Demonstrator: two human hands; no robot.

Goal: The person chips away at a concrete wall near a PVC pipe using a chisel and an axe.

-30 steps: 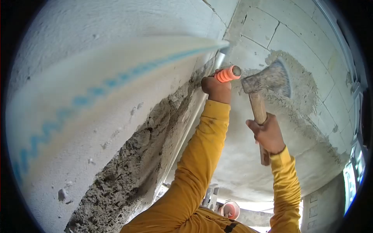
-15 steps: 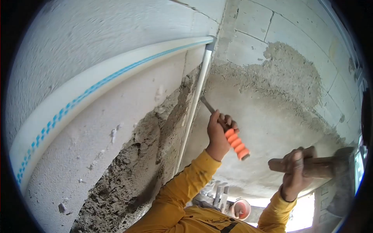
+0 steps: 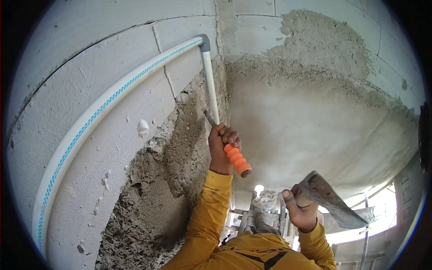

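Note:
My left hand (image 3: 219, 147) is closed around a chisel (image 3: 209, 118) with a ribbed orange grip sleeve (image 3: 237, 159) below the fist. The chisel's metal end slants up and left, at the rough mortar beside the lower visible end of a white vertical pipe (image 3: 210, 85). Lower right, my right hand (image 3: 300, 213) grips a hatchet (image 3: 335, 198) by its wooden handle, which is mostly hidden by the fingers and head. Its dark metal head points down and right, apart from the chisel.
A long white pipe with blue checks (image 3: 105, 105) curves along the left block wall (image 3: 81, 85) to a grey elbow (image 3: 204, 42). Broken mortar (image 3: 148, 202) lines that wall's lower part. The right wall (image 3: 292, 121) is smoothly plastered. Below stand scaffold parts (image 3: 281, 218) and a bright opening (image 3: 382, 209).
The chisel end has moved from the pipe's right side to the mortar on its left. My right hand has lowered and turned the hatchet. The view has shifted too.

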